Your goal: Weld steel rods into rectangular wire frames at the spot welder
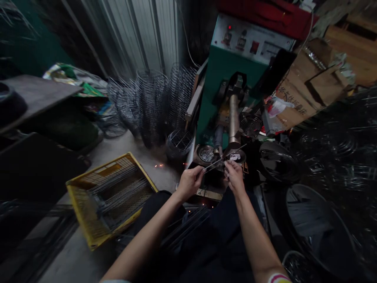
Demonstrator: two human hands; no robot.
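Note:
My left hand (191, 181) is closed around the near end of thin metal wires (212, 165), which run up and right to the base of a green machine (226, 78). My right hand (234, 175) pinches the same wires close to the machine's vertical metal cylinder (234, 118). Both hands sit side by side just in front of the machine. Small sparks (159, 166) glow on the floor to the left. More wires (182, 228) lie across my lap.
A yellow plastic crate (85, 214) holding wire rods stands at the lower left. Stacks of wire mesh baskets (150, 102) line the corrugated wall. Cardboard boxes (306, 94) sit at the right, with dark round wire frames (321, 224) below them. A dark table (35, 94) is at the left.

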